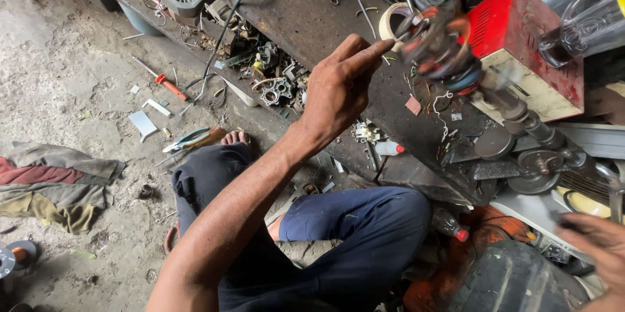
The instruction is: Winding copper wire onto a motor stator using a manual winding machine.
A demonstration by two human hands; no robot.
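Right hand (596,247) sat at the near lower corner, cut off by the frame, grip impossible to tell. Left hand (338,87) reached out, fingers loosely spread, fingertips at the blurred motor rotor (439,48). Beyond stood a red box (514,25) and tape roll (392,21) on the cluttered dark desk (306,19); screwdriver (166,84) on the dirt floor (71,84).

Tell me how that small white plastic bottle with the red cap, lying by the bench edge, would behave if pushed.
The small white plastic bottle with the red cap lies on its side, so it would probably roll. It looks light, thin plastic, so a nudge likely shifts it. It rests near the dark workbench edge, so it might drop off. The left hand is above it.
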